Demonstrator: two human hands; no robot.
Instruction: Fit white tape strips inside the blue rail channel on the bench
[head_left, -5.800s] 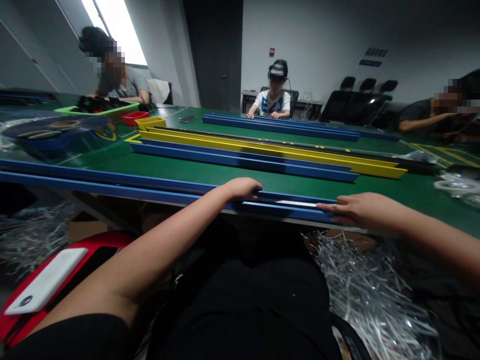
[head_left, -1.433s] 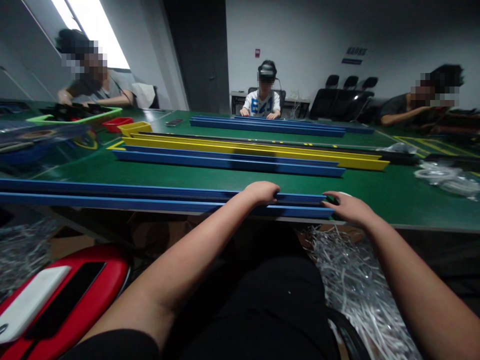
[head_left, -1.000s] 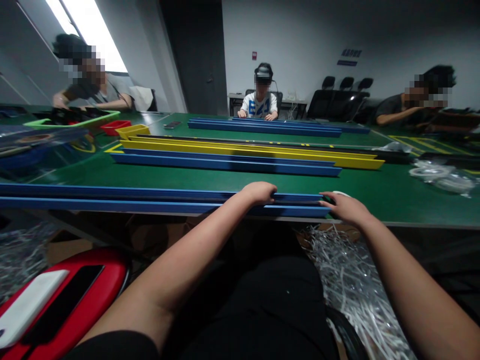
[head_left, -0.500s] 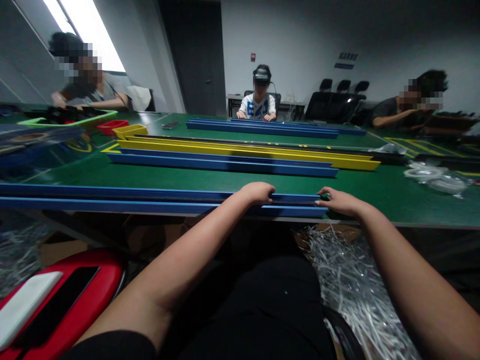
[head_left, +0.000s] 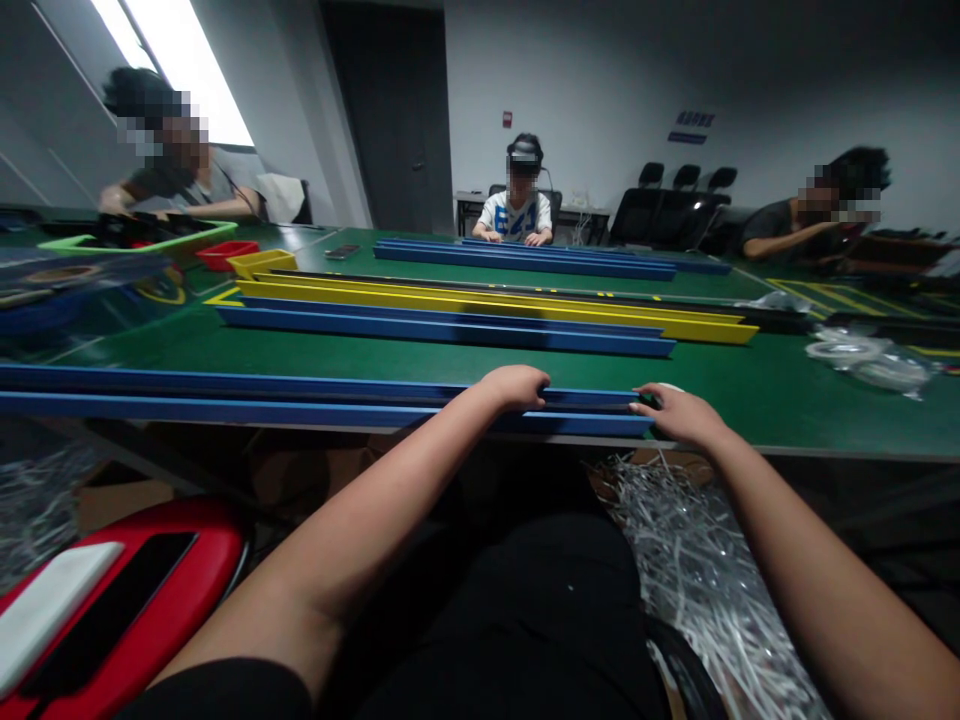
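A long blue channel (head_left: 300,412) lies along the near edge of the green table (head_left: 750,400), with a dark strip between its two raised walls. Over its right part, my left hand (head_left: 521,387) has its fingers curled down into the channel; what they hold, if anything, is hidden. My right hand (head_left: 679,412) is at the channel's right end, thumb and index finger closed around a small dark piece too small to name.
Beyond lie another blue channel (head_left: 450,332), a yellow channel (head_left: 690,328) and more blue channels (head_left: 525,262). A clear bag of white coils (head_left: 870,360) is at the right. A red stool (head_left: 217,540) holds a phone (head_left: 112,615). Three people sit around the table.
My right hand has shifted slightly, its wrist bending a little inward at the channel's end. My left hand has stayed in place.
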